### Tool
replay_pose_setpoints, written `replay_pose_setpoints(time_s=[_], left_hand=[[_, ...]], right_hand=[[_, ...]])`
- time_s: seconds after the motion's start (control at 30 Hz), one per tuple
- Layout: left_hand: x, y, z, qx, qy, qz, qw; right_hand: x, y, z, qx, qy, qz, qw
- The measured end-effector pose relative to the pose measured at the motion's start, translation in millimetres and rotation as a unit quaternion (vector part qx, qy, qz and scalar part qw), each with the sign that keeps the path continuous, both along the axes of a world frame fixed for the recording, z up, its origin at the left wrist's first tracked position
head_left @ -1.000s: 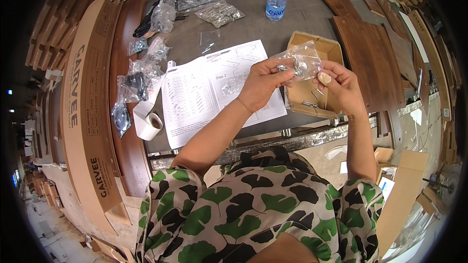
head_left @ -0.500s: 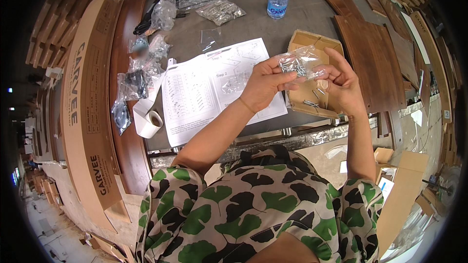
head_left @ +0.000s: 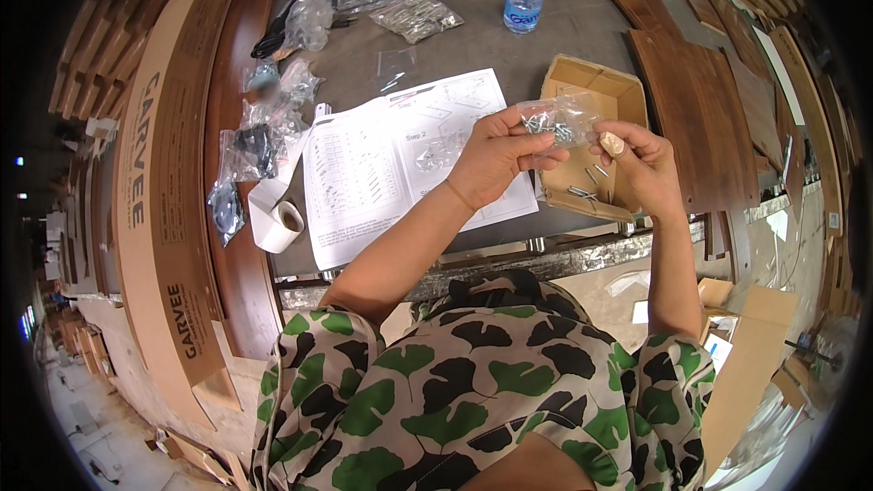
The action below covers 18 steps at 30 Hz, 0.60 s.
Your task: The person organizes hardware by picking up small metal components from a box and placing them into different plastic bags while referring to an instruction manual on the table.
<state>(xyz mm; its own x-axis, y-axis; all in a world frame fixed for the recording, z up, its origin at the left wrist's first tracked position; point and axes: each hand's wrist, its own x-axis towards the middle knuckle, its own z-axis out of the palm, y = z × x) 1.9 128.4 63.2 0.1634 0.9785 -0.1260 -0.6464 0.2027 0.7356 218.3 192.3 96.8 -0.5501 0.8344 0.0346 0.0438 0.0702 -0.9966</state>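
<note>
Being held up between both hands, a clear screw bag (head_left: 561, 125) is gripped at its left end by the thumb and fingers of the left hand (head_left: 498, 153), and its right edge is pinched by the closed thumb and forefinger of the right hand (head_left: 647, 164). Beneath them, a cardboard box (head_left: 600, 79) with loose bolts (head_left: 583, 193) inside is partly blocked from view by the bag and both hands. Printed sheets (head_left: 355, 182) are overlapped by the left hand; to its left, a small bag (head_left: 436, 156) is laid on them. Farther left, a white roll (head_left: 280, 225) and bagged hardware (head_left: 264, 141) are crowded together. Beyond the hands, a water bottle (head_left: 525, 0) is stood upright on the counter (head_left: 473, 45). Right of the right hand, brown boards (head_left: 696, 118) are spread.
</note>
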Motion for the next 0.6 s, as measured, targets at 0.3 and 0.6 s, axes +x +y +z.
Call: replay_pose_setpoints(time_s=[0.3, 0.6], left_hand=[[-8.2, -20.5, -33.4, -0.046, -0.015, 0.032, 0.998], [-109.0, -77.6, -103.0, -0.228, 0.006, 0.362, 0.904]], right_hand=[[7.1, -1.7, -17.7, -0.016, -0.017, -0.084, 0.996], [61.4, -16.5, -67.7, -0.144, 0.059, -0.098, 0.983]])
